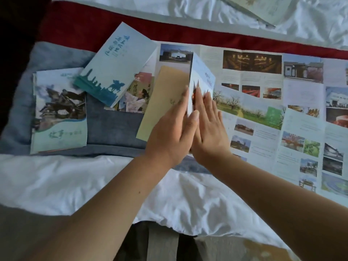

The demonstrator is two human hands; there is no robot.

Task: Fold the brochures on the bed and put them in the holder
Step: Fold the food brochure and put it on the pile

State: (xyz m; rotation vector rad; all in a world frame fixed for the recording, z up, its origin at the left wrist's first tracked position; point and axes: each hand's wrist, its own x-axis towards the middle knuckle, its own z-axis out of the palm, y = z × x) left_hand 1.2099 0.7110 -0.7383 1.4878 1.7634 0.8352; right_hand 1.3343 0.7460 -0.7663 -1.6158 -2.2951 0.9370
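step in hand, as i read it: closing the first fold of the big open brochure (263, 102). it lies spread across the bed (75, 181), w/ most of it running off to the right. its end panel (202, 76) stands up off the sheet like a ridge, between the two hands.

to do it well:
- line the panel's top & bottom edges up w/ the next panel before flattening.
- follow the existing crease rather than make a new one, then run a flat palm along the fold, near end to far.
- paper looks thin & the bedding soft, so it prob needs firm, even pressure or the crease wanders.
- the sheet is long, so likely several more folds to go.

pose:
- left hand (169, 132) has its palm turned right, flat on the panel's left face. fingers (183, 102) are straight & pressed together, thumb at the panel's near edge.
- right hand (209, 136) is on the other side, fingers straight & slightly spread, laid flat against panel & sheet.
- neither hand pinches anything. both forearms come in from the bottom & converge.

other brochures sit to the left on a grey blanket (113, 129): a statue-cover brochure (58, 110), a teal brochure (116, 66) overlapping it, and a tan brochure (165, 95) partly under the left hand. can't pick out the holder in view.
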